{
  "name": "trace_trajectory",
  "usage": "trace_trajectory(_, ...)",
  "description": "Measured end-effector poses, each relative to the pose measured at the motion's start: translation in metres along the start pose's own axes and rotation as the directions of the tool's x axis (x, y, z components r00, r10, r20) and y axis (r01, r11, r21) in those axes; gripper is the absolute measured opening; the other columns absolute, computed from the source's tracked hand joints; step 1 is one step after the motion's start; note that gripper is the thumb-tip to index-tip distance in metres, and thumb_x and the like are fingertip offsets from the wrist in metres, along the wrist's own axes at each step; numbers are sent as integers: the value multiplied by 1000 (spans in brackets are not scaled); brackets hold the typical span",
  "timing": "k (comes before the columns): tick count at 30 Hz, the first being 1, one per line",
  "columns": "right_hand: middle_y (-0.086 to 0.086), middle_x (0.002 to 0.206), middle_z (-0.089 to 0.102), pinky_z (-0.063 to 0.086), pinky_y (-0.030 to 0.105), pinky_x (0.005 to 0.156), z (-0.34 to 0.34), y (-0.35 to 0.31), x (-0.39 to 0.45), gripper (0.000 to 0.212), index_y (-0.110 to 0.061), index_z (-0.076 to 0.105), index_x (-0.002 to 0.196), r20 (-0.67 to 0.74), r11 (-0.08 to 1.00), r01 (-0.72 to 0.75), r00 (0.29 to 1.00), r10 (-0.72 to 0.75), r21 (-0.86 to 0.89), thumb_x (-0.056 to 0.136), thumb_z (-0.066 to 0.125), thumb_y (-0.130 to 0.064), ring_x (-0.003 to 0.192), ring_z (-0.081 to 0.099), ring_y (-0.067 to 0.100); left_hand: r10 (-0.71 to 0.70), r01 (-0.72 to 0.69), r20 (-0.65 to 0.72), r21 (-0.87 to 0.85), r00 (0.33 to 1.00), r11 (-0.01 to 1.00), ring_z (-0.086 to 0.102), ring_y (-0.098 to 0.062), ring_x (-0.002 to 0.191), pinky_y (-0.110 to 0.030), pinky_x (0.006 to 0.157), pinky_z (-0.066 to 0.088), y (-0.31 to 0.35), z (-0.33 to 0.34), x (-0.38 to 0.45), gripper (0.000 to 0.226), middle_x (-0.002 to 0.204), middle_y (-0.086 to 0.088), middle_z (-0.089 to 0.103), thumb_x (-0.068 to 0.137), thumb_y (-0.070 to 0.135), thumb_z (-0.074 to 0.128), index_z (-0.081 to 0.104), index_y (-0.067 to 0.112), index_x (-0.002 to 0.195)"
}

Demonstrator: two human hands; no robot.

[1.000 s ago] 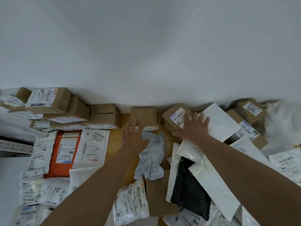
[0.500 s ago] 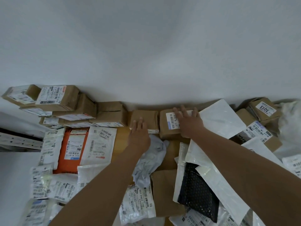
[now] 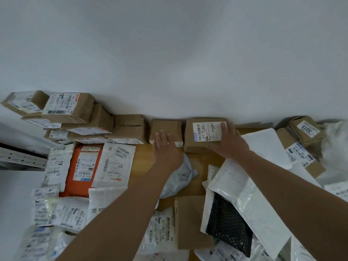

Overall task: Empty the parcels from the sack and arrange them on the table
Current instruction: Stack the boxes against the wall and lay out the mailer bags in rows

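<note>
A brown cardboard box with a white label (image 3: 204,132) lies flat against the wall at the back of the wooden table (image 3: 143,159). My right hand (image 3: 230,144) rests on its right side, fingers over the label's edge, gripping it. To its left stands a smaller plain brown box (image 3: 166,127). My left hand (image 3: 165,149) hovers flat just in front of that box, fingers spread, holding nothing. A white sack (image 3: 337,146) bulges at the far right edge.
Stacked brown boxes (image 3: 75,115) line the wall at left. An orange mailer (image 3: 82,166) and several white mailers lie flat at left. A crumpled grey bag (image 3: 180,176), a black bubble mailer (image 3: 228,230) and white mailers (image 3: 263,146) lie at right, with more boxes (image 3: 305,129) beyond.
My right hand has turned the labelled box square and slid it back against the wall beside the plain box. My left hand has moved slightly forward and stayed open.
</note>
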State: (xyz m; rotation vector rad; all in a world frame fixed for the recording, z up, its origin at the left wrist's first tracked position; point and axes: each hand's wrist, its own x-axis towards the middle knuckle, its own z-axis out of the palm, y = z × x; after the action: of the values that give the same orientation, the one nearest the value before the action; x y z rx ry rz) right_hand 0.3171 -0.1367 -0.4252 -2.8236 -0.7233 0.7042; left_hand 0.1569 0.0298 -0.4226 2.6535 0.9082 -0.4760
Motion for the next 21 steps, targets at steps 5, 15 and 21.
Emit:
trace_trajectory(5, 1, 128, 60, 34, 50, 106, -4, 0, 10, 67, -17, 39, 136, 36, 961, -228, 974, 226, 158, 88, 57, -60, 121, 55, 27, 177, -195, -93, -235, 980, 952, 32, -31, 134, -42, 107, 34, 33, -11, 2, 55, 149, -10, 35, 91, 28, 50, 34, 10, 141)
trace_trajectory(15, -5, 98, 68, 60, 23, 67, 5, 35, -1, 40, -15, 58, 108, -71, 825, -34, 993, 90, 565, 75, 80, -18, 90, 72, 16, -60, 57, 23, -743, 998, 666, 17, -31, 146, -46, 117, 26, 57, -7, -2, 75, 160, -12, 10, 98, 28, 53, 8, 10, 156)
trace_trajectory(21, -5, 116, 56, 51, 25, 80, 17, 28, -18, 102, -27, 12, 148, -118, 819, 34, 992, 41, 573, 75, 83, -23, 105, 58, 11, -126, 85, 21, -845, 992, 528, 42, -21, 126, -31, 100, 44, 50, 2, -4, 59, 141, -5, 31, 92, 19, 61, 34, 14, 145)
